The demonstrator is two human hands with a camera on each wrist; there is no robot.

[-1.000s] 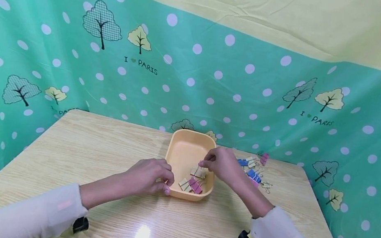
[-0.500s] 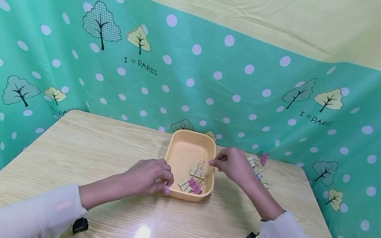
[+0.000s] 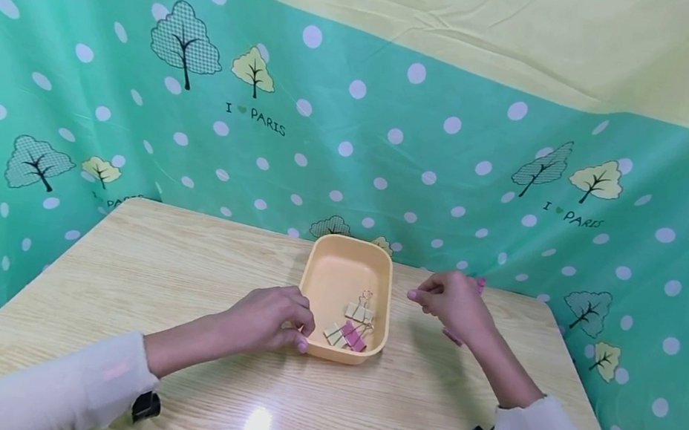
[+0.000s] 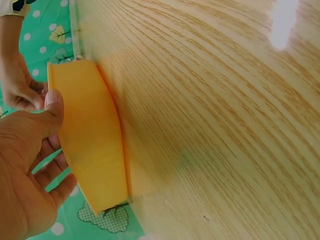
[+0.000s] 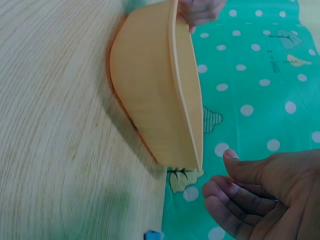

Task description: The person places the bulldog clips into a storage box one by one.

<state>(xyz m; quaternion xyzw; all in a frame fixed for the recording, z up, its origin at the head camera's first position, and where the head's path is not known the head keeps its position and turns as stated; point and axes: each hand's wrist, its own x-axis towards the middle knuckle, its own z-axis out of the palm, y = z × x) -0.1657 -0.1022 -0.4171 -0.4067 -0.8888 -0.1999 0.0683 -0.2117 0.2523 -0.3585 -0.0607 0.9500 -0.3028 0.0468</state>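
Observation:
My left hand [image 3: 274, 318] holds the near left corner of a shallow orange-yellow plastic tray [image 3: 336, 268]. In the left wrist view the thumb lies on the outside of its wall and the fingers reach over the rim. Inside the tray, toward the near right, lie a cream binder clip [image 3: 359, 313], a pink binder clip [image 3: 354, 336] and another cream one [image 3: 334, 335]. To the right of the tray hovers my right hand [image 3: 457, 308], thumb and fingers loosely curled, nothing held. More clips sit beneath and behind it, mostly hidden; a pink clip [image 3: 452, 336] peeks out.
The wood-grain table [image 3: 203, 253] carries the tray near its back edge. A green dotted curtain [image 3: 331, 130] hangs directly behind and along both sides. A blue clip [image 5: 153, 235] shows at the lower edge of the right wrist view.
My right hand has let go of the upper cream clip inside the tray and moved right, past the rim, over the loose clips. My left hand stays put on the tray.

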